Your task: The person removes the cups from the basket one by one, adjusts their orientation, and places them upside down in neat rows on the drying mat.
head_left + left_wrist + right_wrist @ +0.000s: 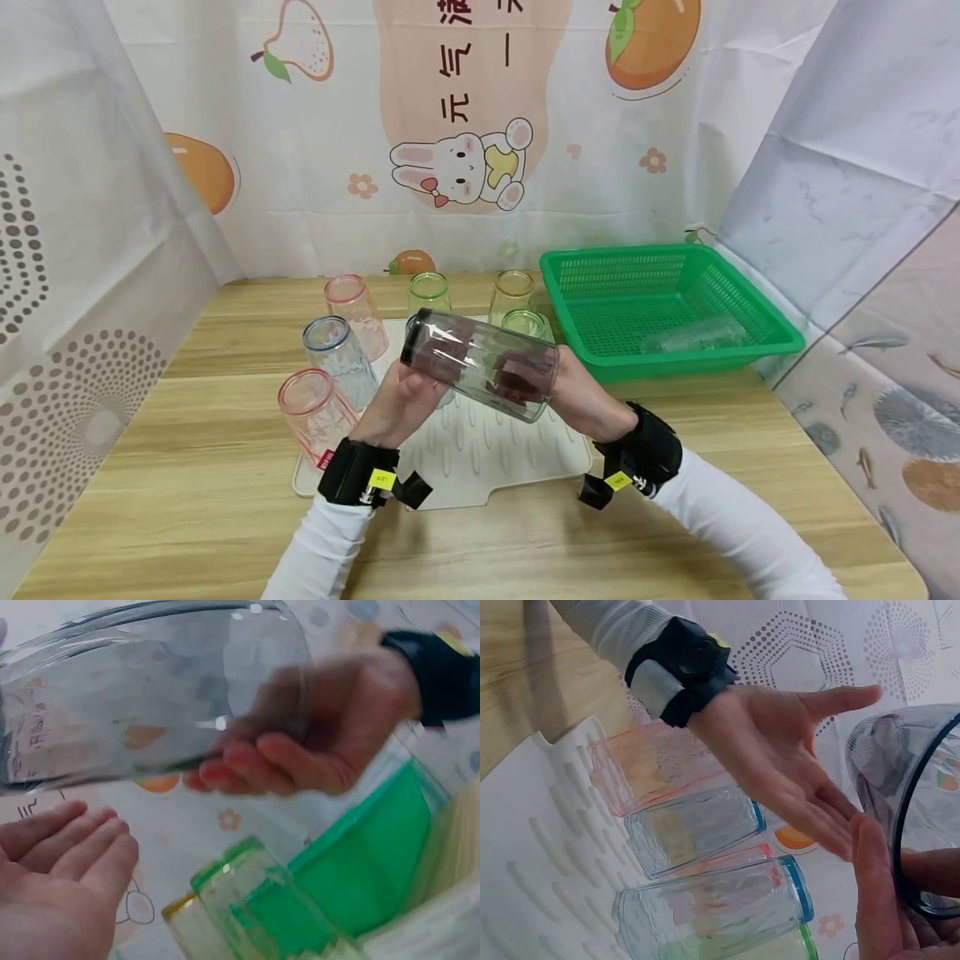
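Observation:
A smoke-grey drinking glass is held tilted on its side above a white drainer mat, its dark-edged end to the left in the head view. My right hand grips it at the right end, fingers curled beneath and thumb at the rim. My left hand is palm up below the left end, its fingers extended and spread. A gap shows between left fingers and glass in the left wrist view. On the mat, pink and blue glasses stand upside down beside my left hand.
Another pink glass stands behind these. Green and yellow glasses are at the mat's back, with a second green glass partly hidden. A green basket at the right holds a clear glass lying down.

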